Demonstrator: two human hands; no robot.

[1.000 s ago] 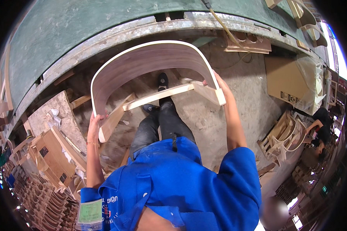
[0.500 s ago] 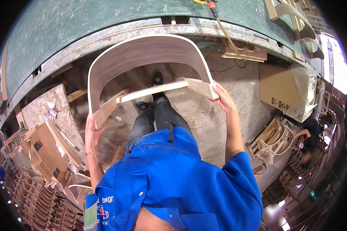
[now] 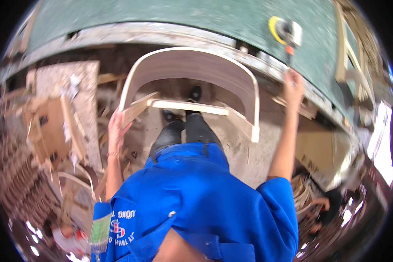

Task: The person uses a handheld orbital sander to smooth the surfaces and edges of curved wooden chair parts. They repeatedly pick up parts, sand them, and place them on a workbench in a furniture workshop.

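Observation:
My left hand (image 3: 116,131) grips the left end of a curved wooden chair frame (image 3: 192,61). It has a tall bent back and straight rails joining its two ends, and it hangs in front of me above the floor. My right hand (image 3: 294,85) is off the frame, at the bench's front edge, below an air sander (image 3: 287,31) with a yellow pad and an orange hose fitting (image 3: 289,50). The sander lies on the green benchtop (image 3: 170,15). Motion blurs the right fingers, so whether they hold the hose is unclear.
Stacked wooden parts (image 3: 52,131) and a pale board (image 3: 70,94) stand on the left. To the right are a cardboard box (image 3: 314,146) and another person (image 3: 329,207) beside wooden frames. More bent wooden pieces (image 3: 358,83) rest at the bench's right end.
My right hand has let go of the frame's right end and reached up and right to the bench edge. The view has turned, bringing the sander into sight; my left hand keeps its grip.

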